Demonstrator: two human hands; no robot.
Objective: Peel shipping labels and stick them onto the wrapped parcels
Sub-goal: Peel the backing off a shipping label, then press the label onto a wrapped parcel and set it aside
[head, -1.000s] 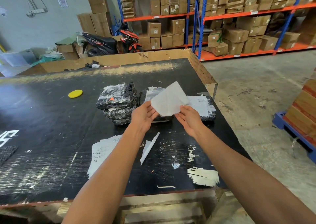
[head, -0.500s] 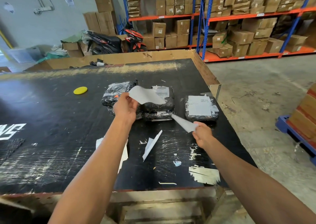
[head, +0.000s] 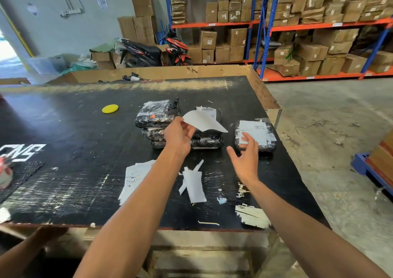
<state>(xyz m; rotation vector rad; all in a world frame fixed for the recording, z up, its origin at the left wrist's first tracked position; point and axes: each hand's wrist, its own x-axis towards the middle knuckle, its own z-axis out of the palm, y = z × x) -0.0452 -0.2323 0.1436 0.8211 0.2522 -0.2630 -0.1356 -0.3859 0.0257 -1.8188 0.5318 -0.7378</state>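
Observation:
My left hand pinches a peeled white shipping label by its left edge, holding it above the middle stack of black wrapped parcels. A second stack of black parcels stands just left of it. To the right lies a single black parcel with a label stuck on top. My right hand hovers with fingers spread and holds nothing, its fingertips near that parcel's front left corner. Discarded backing paper lies on the black table between my arms.
A sheet of labels lies by my left forearm. A yellow disc sits at the back left. Torn paper scraps lie near the front edge. Another person's hand rests at the table's front left corner. Shelves of cartons stand behind.
My right hand let go of the backing strip, which now lies on the table, and moved up toward the right parcel. My left hand still holds the peeled label over the middle stack.

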